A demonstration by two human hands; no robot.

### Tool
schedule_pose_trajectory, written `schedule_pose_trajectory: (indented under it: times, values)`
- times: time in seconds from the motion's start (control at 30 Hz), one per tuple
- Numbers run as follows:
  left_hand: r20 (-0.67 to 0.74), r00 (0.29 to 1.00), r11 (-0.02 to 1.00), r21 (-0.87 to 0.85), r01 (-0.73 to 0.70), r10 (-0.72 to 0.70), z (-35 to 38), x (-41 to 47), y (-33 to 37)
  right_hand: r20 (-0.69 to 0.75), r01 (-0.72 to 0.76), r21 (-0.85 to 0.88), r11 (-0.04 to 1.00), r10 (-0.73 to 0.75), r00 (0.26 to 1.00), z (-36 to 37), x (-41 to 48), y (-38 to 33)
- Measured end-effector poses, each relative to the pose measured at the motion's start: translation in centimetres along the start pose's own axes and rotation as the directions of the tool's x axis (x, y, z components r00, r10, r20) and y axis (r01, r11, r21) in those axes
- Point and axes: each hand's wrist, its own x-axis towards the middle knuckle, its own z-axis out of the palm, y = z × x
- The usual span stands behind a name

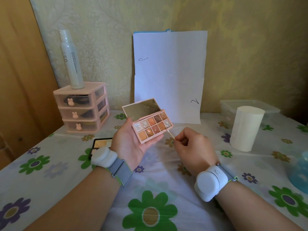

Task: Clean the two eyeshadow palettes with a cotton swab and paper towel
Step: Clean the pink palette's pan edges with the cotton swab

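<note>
My left hand (131, 144) holds an open pink eyeshadow palette (152, 126) above the table, its mirrored lid tilted up and back. Its pans are brown, gold and silvery shades. My right hand (191, 147) pinches a cotton swab (170, 134) by one end; the swab's other tip touches the palette's right front edge. A second palette (101, 144), dark-framed with pale pans, lies open on the tablecloth behind my left wrist, partly hidden by it. A white roll of paper towel (245, 128) stands upright at the right.
A pink three-drawer organiser (81, 107) with a white spray bottle (71, 59) on top stands at the back left. White paper sheets (169, 77) lean on the wall. A clear plastic box (250, 105) sits behind the roll. A blue object (300, 170) is at the right edge.
</note>
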Motion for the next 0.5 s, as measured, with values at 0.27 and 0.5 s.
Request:
schedule_pose_trajectory:
  times: [0.27, 0.5]
  values:
    - [0.0, 1.0, 1.0, 0.016, 0.008, -0.008, -0.1, -0.2, 0.1, -0.072, -0.054, 0.029, 0.998, 0.056, 0.996, -0.6, 0.7, 1.0]
    - [-0.011, 0.996, 0.973, 0.215, 0.088, -0.088, 0.1, -0.5, -0.4, -0.174, 0.268, 0.066, 0.961, -0.254, 0.952, -0.4, 0.3, 0.3]
